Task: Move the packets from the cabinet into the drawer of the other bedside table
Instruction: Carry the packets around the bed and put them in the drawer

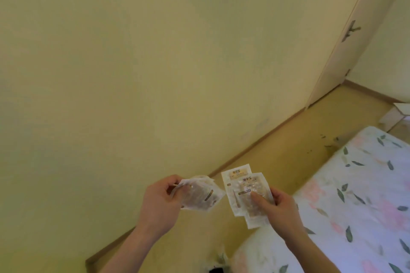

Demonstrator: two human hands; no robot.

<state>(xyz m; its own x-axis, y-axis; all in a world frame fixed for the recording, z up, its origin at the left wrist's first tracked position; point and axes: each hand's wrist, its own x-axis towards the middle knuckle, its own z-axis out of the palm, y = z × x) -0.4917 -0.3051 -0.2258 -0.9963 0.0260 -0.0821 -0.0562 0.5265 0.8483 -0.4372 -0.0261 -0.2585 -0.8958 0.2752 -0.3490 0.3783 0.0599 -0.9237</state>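
Smooth wall (155, 62); crinkly translucent packets (246, 193).

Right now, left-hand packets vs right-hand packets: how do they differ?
The left hand pinches the left packets by an edge, so they lie tilted and bunched, their print hard to read. The right hand holds the right packets fanned and more upright, with the thumb pressed on the front one and two beige labels showing at the top. Both sets are pale sealed packets, held in the air over the floor.
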